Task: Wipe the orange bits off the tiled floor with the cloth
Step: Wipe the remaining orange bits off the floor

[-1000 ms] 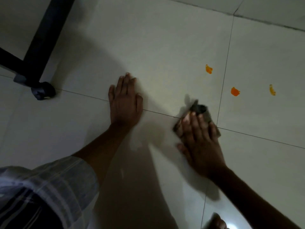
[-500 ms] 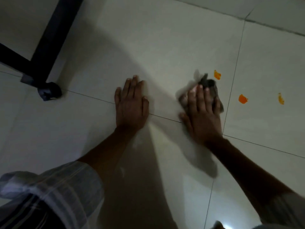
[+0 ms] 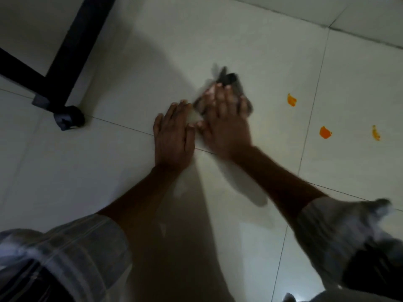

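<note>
Three orange bits lie on the pale tiled floor (image 3: 239, 35) at the right: one (image 3: 291, 100) closest to my hands, one (image 3: 325, 132) past the grout line, and a yellower one (image 3: 376, 133) furthest right. My right hand (image 3: 226, 123) presses a dark crumpled cloth (image 3: 231, 80) onto the floor with fingers extended; the cloth pokes out beyond the fingertips. It sits left of the orange bits, apart from them. My left hand (image 3: 173, 138) lies flat on the tile, its thumb nearly touching my right hand. The right hand and cloth are motion-blurred.
A black furniture frame (image 3: 72, 51) stands at the upper left, ending in a dark caster (image 3: 68, 119) on the floor. Grout lines cross under my hands. My striped sleeves fill the bottom corners.
My right hand slid the cloth forward and left, from just below the orange bits to beside my left hand. The left hand stayed planted; the view shifted.
</note>
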